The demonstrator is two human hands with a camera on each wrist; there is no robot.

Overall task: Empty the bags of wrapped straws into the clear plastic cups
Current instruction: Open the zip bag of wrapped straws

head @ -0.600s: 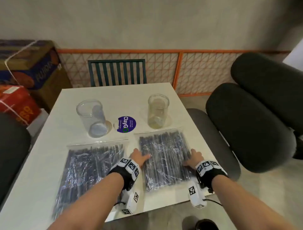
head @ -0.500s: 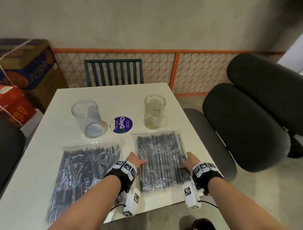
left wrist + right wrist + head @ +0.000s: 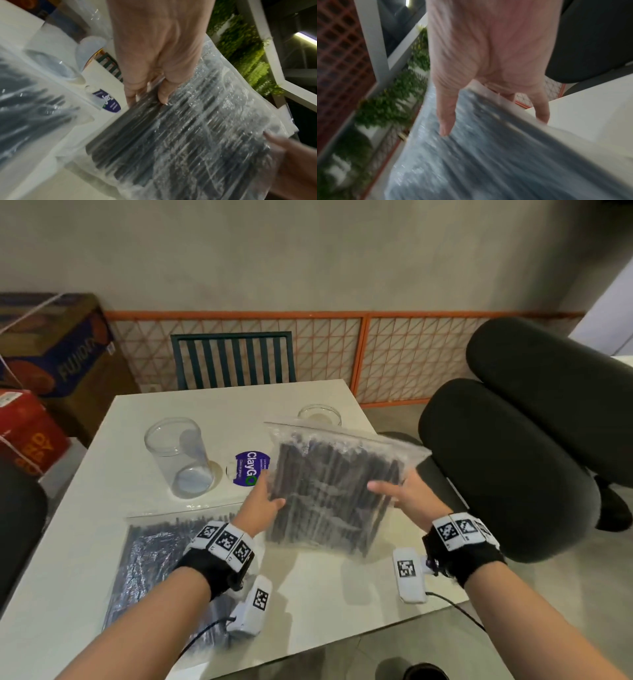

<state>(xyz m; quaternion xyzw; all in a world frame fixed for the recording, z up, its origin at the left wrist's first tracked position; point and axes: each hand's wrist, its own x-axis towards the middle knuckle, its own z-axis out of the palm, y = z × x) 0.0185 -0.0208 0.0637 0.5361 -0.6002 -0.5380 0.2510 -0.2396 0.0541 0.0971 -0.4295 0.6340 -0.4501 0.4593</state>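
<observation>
Both hands hold one bag of straws (image 3: pixel 334 491) up off the table (image 3: pixel 113 498), tilted, its sealed mouth edge uppermost and farthest from the person. Left hand (image 3: pixel 263 501) grips the bag's left edge: the thumb lies across the near face and the fingers go behind the plastic, as the left wrist view shows with the thumb (image 3: pixel 163 93) pressed on the film. Right hand (image 3: pixel 407 496) grips the right edge the same way, thumb on the near face and fingers (image 3: pixel 541 109) behind; that wrist view is blurred, so finer detail of the grasp is lost. The straws inside are dark and run lengthwise toward the mouth. The bag's lower edge hangs clear above the table, with a shadow beneath it. A second bag (image 3: pixel 161 563) of the same straws lies flat on the table at the person's left, partly under the left forearm. Beyond it stands a wide clear cup (image 3: pixel 178 457), upright and holding no straws. A second cup (image 3: pixel 319 414) stands farther right, mostly hidden behind the raised bag, only its rim showing. Between the cups a round purple sticker (image 3: pixel 250 469) lies on the table, just beside the left hand. Dark cushioned chairs (image 3: pixel 513 457) stand to the right of the table, and a slatted chair (image 3: pixel 234 359) at its far side.
</observation>
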